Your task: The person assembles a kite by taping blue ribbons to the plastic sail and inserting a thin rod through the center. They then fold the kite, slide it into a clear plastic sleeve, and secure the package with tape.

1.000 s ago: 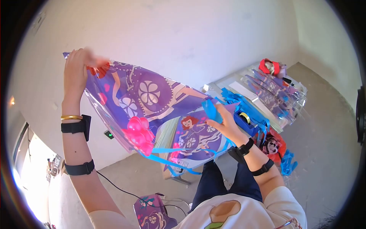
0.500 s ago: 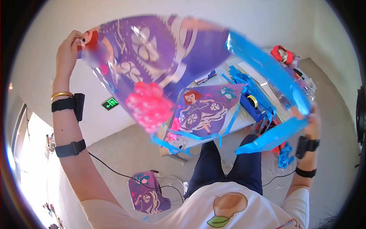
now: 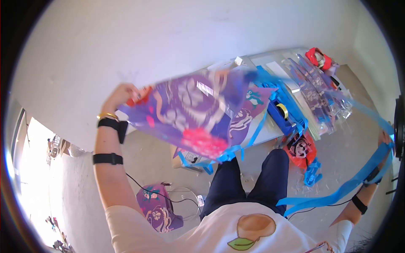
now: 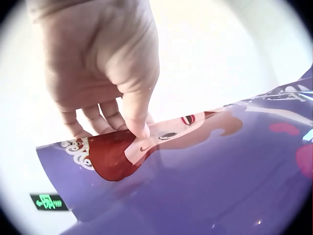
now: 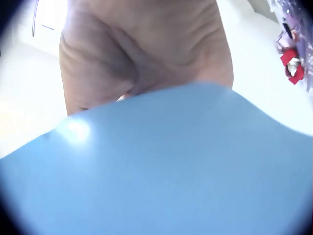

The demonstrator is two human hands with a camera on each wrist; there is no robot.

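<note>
My left hand [image 3: 122,95] pinches the upper edge of a glossy purple plastic sheet [image 3: 177,105] printed with a red-haired princess. In the left wrist view the thumb presses near the printed face, with fingers behind the edge. The sheet hangs slanted over the table, a pink patch [image 3: 204,143] near its lower edge. Far out to the right, my right hand [image 3: 384,139] grips a long blue plastic strip [image 3: 337,189]. One length of strip stretches toward the sheet; loose ends hang down. Blue plastic hides the right fingertips in the right wrist view.
On the table, a similar purple sheet [image 3: 255,97] lies partly behind the held one. Beside it are a blue tape dispenser [image 3: 282,116] and several clear-wrapped purple sheets [image 3: 314,95]. A red bag [image 3: 300,152] hangs at the table's front. A purple printed item [image 3: 158,213] stands low at left.
My right hand has swung far out to the right, drawing the blue strip out. My left hand first rose, then came lower and rightward with the sheet.
</note>
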